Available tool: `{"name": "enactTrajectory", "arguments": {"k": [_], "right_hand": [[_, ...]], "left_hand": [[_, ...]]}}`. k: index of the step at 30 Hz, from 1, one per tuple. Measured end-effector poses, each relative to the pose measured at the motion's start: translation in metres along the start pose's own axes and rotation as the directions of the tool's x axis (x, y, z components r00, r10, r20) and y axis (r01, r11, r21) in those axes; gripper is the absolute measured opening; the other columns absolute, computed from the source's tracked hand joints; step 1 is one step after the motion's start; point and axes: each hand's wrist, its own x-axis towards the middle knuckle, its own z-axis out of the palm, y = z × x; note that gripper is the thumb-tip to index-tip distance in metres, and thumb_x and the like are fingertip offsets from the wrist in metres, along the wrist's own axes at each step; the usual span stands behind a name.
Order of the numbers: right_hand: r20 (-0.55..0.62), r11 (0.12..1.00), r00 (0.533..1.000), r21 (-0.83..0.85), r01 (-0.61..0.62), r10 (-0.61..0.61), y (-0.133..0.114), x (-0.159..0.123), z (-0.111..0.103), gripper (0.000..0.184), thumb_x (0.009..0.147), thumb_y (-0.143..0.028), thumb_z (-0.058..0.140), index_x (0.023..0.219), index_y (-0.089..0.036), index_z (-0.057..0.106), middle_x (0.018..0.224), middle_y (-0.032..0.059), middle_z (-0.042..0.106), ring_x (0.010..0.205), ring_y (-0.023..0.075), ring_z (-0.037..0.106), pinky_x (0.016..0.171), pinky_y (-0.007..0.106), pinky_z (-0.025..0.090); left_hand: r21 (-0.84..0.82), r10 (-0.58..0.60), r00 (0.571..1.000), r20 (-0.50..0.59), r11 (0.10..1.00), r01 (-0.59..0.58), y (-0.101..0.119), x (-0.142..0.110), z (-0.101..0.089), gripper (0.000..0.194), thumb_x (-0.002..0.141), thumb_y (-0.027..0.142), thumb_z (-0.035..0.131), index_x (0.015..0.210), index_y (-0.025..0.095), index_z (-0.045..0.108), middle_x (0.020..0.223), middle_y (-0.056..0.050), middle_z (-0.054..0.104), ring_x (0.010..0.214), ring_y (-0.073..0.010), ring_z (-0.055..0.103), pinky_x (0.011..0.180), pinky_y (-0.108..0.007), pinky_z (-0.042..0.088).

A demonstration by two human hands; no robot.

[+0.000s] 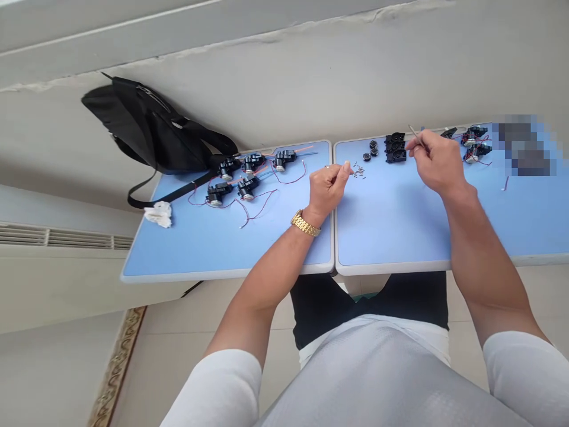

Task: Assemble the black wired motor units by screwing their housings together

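My left hand [328, 188], with a gold watch [306, 223] at its wrist, is closed over the joint between the tables. Its thumb and fingers are pressed together; whatever may be in them is too small to tell. Just right of it lies a small pile of screws [359, 172]. My right hand [439, 163] is closed round a slim grey metal tool [416, 136], whose end sticks up and to the left. Beside that hand stand several black plastic housings [395, 148] in a group. Small round black parts [370, 153] lie between the screws and the housings.
Several black motor units [248, 187] with thin wires lie on the left blue table [178, 255], beside crumpled white tissue [159, 214]. A black bag [146, 127] leans on the wall. More wired units [475, 153] and a blurred-out patch [527, 145] are at the right.
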Motion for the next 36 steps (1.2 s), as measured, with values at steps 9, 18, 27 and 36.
{"name": "enactTrajectory", "arguments": {"k": [9,18,27,36], "right_hand": [[-0.404,0.981,0.904,-0.062,-0.182,0.142,0.027,0.005,-0.039,0.023,0.101,-0.021,0.048,0.116,-0.023,0.065,0.092,0.0106,0.077,0.089,0.0266,0.074,0.089,0.044,0.055],[-0.309,0.814,0.867,-0.323,-0.483,0.391,0.068,-0.029,-0.088,0.023,0.107,-0.043,0.072,0.117,-0.023,0.075,0.122,0.0079,0.077,0.105,0.0195,0.073,0.100,0.042,0.063],[-0.239,0.791,0.856,-0.329,-0.516,0.459,0.073,-0.007,-0.077,0.044,0.107,-0.047,0.074,0.143,-0.022,0.068,0.147,0.0122,0.068,0.125,0.0268,0.071,0.106,0.051,0.064],[-0.225,0.715,0.792,-0.344,-0.609,0.567,0.080,-0.010,-0.076,0.036,0.108,-0.046,0.073,0.139,-0.028,0.071,0.148,0.0108,0.068,0.127,0.0250,0.070,0.106,0.045,0.063]], "left_hand": [[-0.097,-0.007,0.998,0.058,0.995,0.013,-0.006,0.006,-0.007,0.074,0.113,0.070,0.050,0.058,0.021,0.055,0.054,0.000,0.058,0.057,-0.0132,0.063,0.060,-0.032,0.043],[-0.127,0.023,0.998,0.062,0.992,-0.015,-0.004,0.007,0.001,0.077,0.112,0.075,0.046,0.056,0.022,0.047,0.051,0.001,0.043,0.050,-0.0133,0.044,0.056,-0.035,0.031],[-0.082,0.021,0.995,0.097,0.997,-0.013,-0.015,0.010,0.003,0.066,0.111,0.065,0.053,0.060,0.023,0.057,0.053,0.002,0.041,0.051,-0.0155,0.039,0.060,-0.037,0.030],[-0.097,0.021,0.992,0.124,0.995,-0.009,-0.018,0.011,0.004,0.060,0.108,0.055,0.058,0.058,0.023,0.048,0.054,0.001,0.045,0.053,-0.0148,0.037,0.059,-0.035,0.029]]}}
